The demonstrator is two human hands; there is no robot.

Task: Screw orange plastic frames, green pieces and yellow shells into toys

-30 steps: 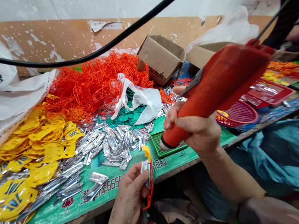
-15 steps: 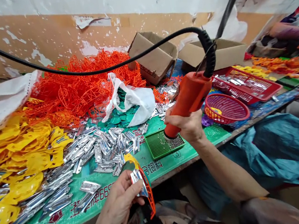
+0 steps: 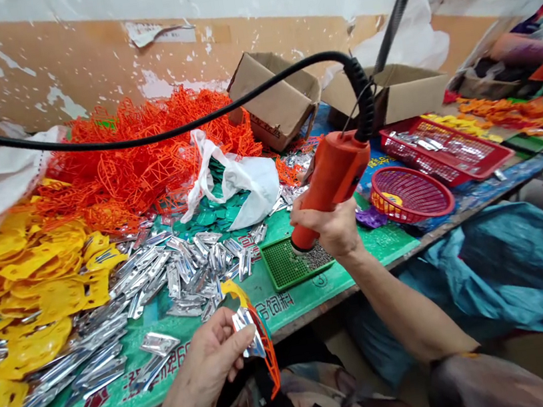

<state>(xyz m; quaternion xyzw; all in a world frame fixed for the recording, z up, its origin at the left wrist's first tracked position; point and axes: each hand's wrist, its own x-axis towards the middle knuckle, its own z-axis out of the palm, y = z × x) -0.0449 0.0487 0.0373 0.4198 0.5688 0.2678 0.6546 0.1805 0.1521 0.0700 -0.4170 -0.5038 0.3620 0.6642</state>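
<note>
A green table cover (image 3: 315,295) lies on the workbench. Along its far edge there is a big heap of orange plastic frames (image 3: 144,157), and at the left edge a pile of yellow plastic pieces (image 3: 28,271). In the middle lie many silver foil parts (image 3: 184,269). Near the front edge sits a small green tray (image 3: 287,265) with tiny screws. The right hand (image 3: 332,225) is clamped around an orange electric screwdriver (image 3: 331,178), its tip down on the tray. The left hand (image 3: 213,360), in front of the table's near edge, pinches an assembled piece (image 3: 252,331) of orange, yellow and silver parts between the fingers.
</note>
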